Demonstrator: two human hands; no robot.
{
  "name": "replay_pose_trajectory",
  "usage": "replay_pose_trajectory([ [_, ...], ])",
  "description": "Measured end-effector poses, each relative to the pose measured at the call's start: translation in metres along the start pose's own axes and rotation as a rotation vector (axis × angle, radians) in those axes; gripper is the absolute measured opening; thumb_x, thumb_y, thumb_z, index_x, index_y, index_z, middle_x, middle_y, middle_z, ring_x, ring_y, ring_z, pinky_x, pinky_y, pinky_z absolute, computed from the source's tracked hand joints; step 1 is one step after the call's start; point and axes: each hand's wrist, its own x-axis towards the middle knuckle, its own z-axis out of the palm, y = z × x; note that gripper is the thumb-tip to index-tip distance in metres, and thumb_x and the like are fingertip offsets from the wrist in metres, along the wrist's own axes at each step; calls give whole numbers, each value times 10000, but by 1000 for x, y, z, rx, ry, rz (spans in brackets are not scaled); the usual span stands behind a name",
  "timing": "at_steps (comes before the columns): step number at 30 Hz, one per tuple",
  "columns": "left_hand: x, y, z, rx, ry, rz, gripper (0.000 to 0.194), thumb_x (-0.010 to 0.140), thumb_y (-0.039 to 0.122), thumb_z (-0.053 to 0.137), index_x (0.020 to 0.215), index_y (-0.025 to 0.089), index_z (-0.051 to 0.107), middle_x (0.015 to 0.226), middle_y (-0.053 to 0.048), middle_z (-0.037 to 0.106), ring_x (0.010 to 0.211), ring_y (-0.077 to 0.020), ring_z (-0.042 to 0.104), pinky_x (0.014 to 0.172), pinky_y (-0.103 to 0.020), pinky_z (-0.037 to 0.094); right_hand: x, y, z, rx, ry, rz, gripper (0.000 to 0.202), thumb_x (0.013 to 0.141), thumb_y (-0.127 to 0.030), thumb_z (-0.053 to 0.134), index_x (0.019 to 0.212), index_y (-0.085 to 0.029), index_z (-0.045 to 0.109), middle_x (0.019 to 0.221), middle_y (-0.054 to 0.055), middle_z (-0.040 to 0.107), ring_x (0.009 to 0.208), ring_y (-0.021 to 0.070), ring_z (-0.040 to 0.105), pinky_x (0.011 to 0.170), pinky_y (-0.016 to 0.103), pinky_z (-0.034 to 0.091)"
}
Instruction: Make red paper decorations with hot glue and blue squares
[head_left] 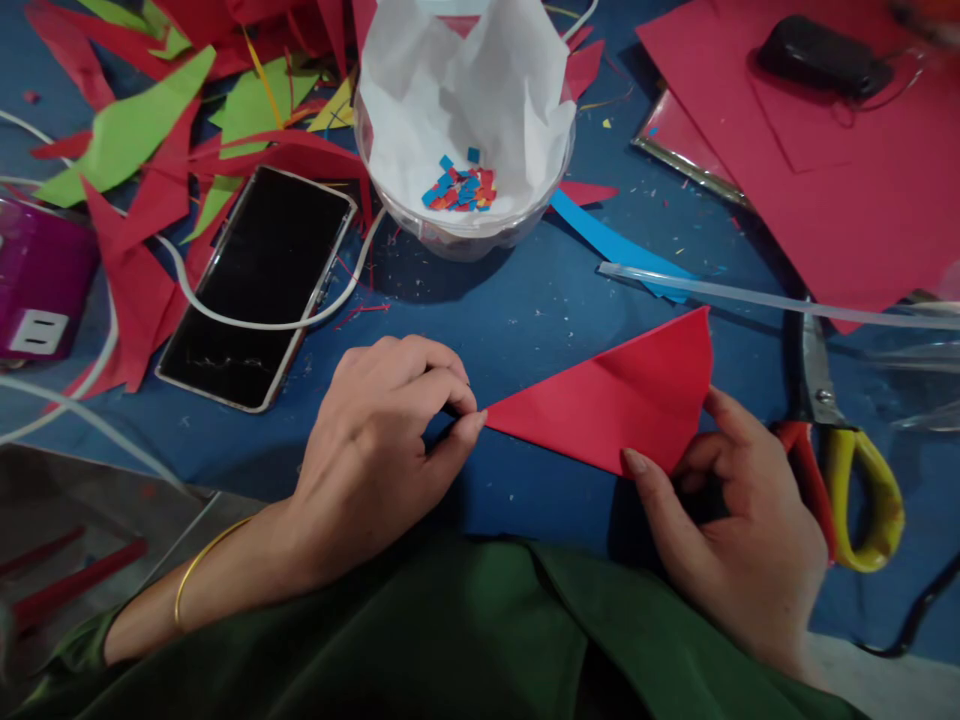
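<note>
A folded red paper (607, 395), shaped like a narrow wedge, lies between my hands on the blue table. Its pointed left tip is pinched between the thumb and forefinger of my left hand (394, 440). At the wide end, my right hand (727, 510) grips the lower right edge, thumb on top and fingers behind. Scissors (840, 450) with red and yellow handles lie just right of my right hand. Beyond the red paper rests a blue paper strip (615, 245), with a clear plastic strip (750, 293) crossing near it.
A bowl (465, 235) lined with white paper holds small blue and red bits. At left are a phone (259, 285) under a white cable, a purple box (45, 270), and red and green scraps (142, 130). Red sheets (862, 200) carry a black object (821, 60) at upper right.
</note>
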Motion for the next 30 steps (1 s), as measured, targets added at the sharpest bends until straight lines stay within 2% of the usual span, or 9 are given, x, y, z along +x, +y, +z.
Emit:
replay_pose_trajectory([
  [7, 0, 2, 0, 27, -3, -12, 92, 848, 181, 591, 764, 216, 600, 938, -32, 692, 891, -223, 629, 767, -411, 441, 1, 0, 0, -8, 2, -1, 611, 858, -478, 651, 1400, -228, 525, 740, 0, 583, 655, 191, 563, 556, 302, 453],
  [10, -2, 3, 2, 67, 27, -8, 34, 833, 178, 610, 845, 210, 611, 960, -46, 694, 900, -240, 635, 767, -417, 451, 2, 0, 0, -16, 0, -11, 606, 860, -489, 644, 1390, -217, 536, 732, 3, 584, 648, 192, 561, 550, 303, 448],
  [11, -2, 3, 3, 88, 43, 6, 69, 838, 180, 611, 899, 210, 623, 974, -48, 699, 908, -245, 638, 768, -415, 456, 2, 0, 0, -17, -2, -12, 605, 861, -492, 642, 1389, -216, 537, 733, 4, 586, 650, 193, 561, 551, 303, 447],
  [13, -3, 3, 4, 137, 77, 87, 164, 873, 173, 586, 1021, 221, 640, 1007, -35, 715, 926, -239, 645, 767, -398, 464, 2, 0, -1, -18, -7, -5, 601, 860, -495, 642, 1385, -220, 540, 741, 7, 592, 658, 195, 562, 559, 307, 449],
  [16, -2, 4, 6, 210, 87, 379, 261, 943, 119, 506, 1130, 231, 650, 1113, 1, 732, 946, -193, 650, 767, -352, 468, 1, 0, 0, -6, -9, 0, 607, 854, -497, 649, 1380, -215, 542, 751, 7, 596, 658, 192, 562, 570, 313, 452],
  [19, -4, 7, 7, 304, 23, 623, 317, 977, 83, 438, 1183, 187, 656, 1224, -3, 716, 969, -164, 648, 769, -320, 472, 0, 2, 1, 4, -4, -5, 612, 850, -494, 655, 1375, -200, 544, 756, 6, 594, 650, 186, 560, 580, 320, 454],
  [22, -12, 10, 7, 414, 8, 672, 334, 970, 80, 446, 1232, 130, 647, 1274, -53, 698, 1039, -179, 642, 829, -322, 481, 0, 2, 2, 6, -7, -6, 606, 853, -489, 657, 1377, -208, 542, 766, 4, 592, 653, 184, 559, 582, 320, 453],
  [25, -26, 11, 6, 502, 10, 693, 334, 957, 120, 500, 1256, 77, 641, 1307, -118, 673, 1053, -206, 649, 820, -328, 501, 0, 3, 1, 9, -9, -14, 598, 852, -484, 665, 1373, -216, 545, 765, -1, 587, 651, 179, 555, 585, 316, 452],
  [30, -41, 9, 5, 521, 19, 707, 352, 988, 181, 451, 1256, 78, 654, 1328, -124, 659, 1125, -211, 637, 847, -320, 516, 1, 2, 0, -8, 11, -47, 587, 852, -483, 668, 1357, -200, 567, 733, -11, 557, 644, 176, 542, 585, 309, 444],
])
